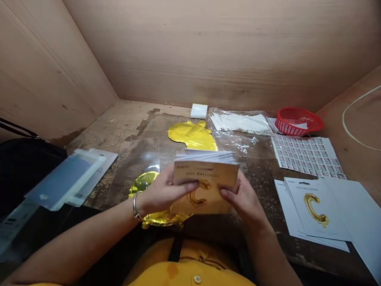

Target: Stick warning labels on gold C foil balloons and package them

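Note:
A stack of foil balloon cards point(208, 198) is held upright between my two hands, its front card printed with a gold letter C. My left hand point(166, 188) grips the stack's left side, thumb across the front. On the right side my right hand point(242, 196) grips it, thumb on the front edge. The white edges of several cards fan slightly at the top. Behind and below the stack lies a gold foil balloon point(193, 135), partly hidden by the cards and my left hand. A clear plastic sleeve point(135, 159) lies to the left.
At right are loose balloon cards point(317, 206), a sticker sheet point(308, 156) and a red basket point(297, 121). A clear bag of white strips point(241, 122) lies at the back, beside a small white card point(199, 111). Plastic packets point(68, 178) sit at left. Wooden walls surround the table.

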`<action>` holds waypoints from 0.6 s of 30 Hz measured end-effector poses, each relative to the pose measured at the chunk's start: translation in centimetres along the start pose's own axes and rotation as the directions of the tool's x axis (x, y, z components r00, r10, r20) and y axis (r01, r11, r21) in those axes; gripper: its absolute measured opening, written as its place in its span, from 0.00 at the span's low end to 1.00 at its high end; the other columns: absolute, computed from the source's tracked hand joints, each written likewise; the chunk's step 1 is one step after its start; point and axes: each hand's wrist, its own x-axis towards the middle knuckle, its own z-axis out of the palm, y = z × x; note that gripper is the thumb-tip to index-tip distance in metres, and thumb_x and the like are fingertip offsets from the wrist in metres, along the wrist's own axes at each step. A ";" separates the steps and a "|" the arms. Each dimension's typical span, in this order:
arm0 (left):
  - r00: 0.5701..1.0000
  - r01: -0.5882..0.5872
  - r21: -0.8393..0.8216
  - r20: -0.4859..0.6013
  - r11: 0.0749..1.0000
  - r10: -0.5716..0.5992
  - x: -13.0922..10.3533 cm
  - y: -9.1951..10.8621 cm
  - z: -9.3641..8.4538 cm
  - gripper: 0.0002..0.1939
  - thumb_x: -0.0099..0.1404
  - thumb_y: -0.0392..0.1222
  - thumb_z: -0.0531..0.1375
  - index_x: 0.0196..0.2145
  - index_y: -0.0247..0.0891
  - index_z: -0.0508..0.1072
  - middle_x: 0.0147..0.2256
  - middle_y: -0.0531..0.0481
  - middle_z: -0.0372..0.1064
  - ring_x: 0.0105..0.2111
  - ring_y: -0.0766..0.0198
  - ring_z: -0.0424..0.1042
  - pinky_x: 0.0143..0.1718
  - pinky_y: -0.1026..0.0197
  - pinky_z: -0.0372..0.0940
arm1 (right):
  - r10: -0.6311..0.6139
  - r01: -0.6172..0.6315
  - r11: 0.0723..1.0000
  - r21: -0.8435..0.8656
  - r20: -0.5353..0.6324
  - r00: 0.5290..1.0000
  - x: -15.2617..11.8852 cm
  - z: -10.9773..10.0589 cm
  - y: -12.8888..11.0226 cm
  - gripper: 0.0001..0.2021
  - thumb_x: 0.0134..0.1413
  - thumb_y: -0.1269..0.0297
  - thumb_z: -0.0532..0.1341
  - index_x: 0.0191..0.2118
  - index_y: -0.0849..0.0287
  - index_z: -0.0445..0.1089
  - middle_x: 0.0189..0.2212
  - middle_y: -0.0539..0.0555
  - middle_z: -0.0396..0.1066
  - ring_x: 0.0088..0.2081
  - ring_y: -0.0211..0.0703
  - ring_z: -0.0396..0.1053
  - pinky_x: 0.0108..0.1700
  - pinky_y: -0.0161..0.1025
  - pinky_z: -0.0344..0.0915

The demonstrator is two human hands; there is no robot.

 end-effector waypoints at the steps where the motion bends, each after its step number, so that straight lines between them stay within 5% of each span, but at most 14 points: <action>1: 0.998 -0.056 0.060 0.005 0.997 0.056 -0.6 -0.2 -0.2 0.23 0.59 0.42 0.66 0.52 0.39 0.68 0.51 0.44 0.71 0.50 0.52 0.71 0.55 0.49 0.65 | 0.026 -0.030 0.995 0.095 0.049 0.998 -0.2 0.2 -0.2 0.35 0.52 0.47 0.63 0.61 0.56 0.58 0.51 0.61 0.72 0.49 0.54 0.72 0.48 0.50 0.71; 4: 0.990 -0.135 0.138 -0.012 0.981 0.138 -2.0 -1.5 -0.6 0.32 0.53 0.41 0.70 0.54 0.43 0.64 0.51 0.46 0.69 0.52 0.50 0.69 0.55 0.48 0.65 | 0.114 -0.161 0.962 0.222 0.210 0.971 -0.8 1.0 -0.5 0.30 0.46 0.52 0.69 0.54 0.57 0.67 0.46 0.58 0.75 0.48 0.54 0.73 0.49 0.49 0.72; 8: 0.985 -0.175 0.128 0.008 0.976 0.175 -3.3 -3.3 -0.3 0.40 0.49 0.41 0.72 0.56 0.45 0.59 0.52 0.45 0.67 0.51 0.47 0.69 0.52 0.48 0.67 | 0.092 -0.120 0.986 0.114 0.221 0.971 -2.1 1.7 -0.5 0.28 0.46 0.58 0.70 0.53 0.57 0.66 0.48 0.57 0.74 0.49 0.52 0.72 0.54 0.50 0.69; 12: 0.961 -0.275 0.248 0.038 0.929 0.274 -3.7 -4.2 0.2 0.31 0.49 0.43 0.72 0.49 0.43 0.65 0.49 0.44 0.66 0.52 0.49 0.67 0.53 0.49 0.65 | 0.071 -0.087 0.994 0.072 0.198 0.978 -3.3 1.6 -0.3 0.33 0.45 0.60 0.70 0.57 0.54 0.62 0.55 0.58 0.68 0.53 0.52 0.69 0.56 0.51 0.67; 18: 0.991 -0.136 0.203 0.049 0.970 0.128 -3.9 -4.4 0.5 0.31 0.50 0.45 0.71 0.48 0.39 0.65 0.41 0.46 0.68 0.38 0.59 0.71 0.40 0.57 0.69 | 0.098 -0.094 0.995 -0.027 0.182 0.978 -3.9 1.3 0.4 0.24 0.42 0.61 0.72 0.48 0.54 0.70 0.44 0.55 0.74 0.45 0.50 0.74 0.49 0.47 0.72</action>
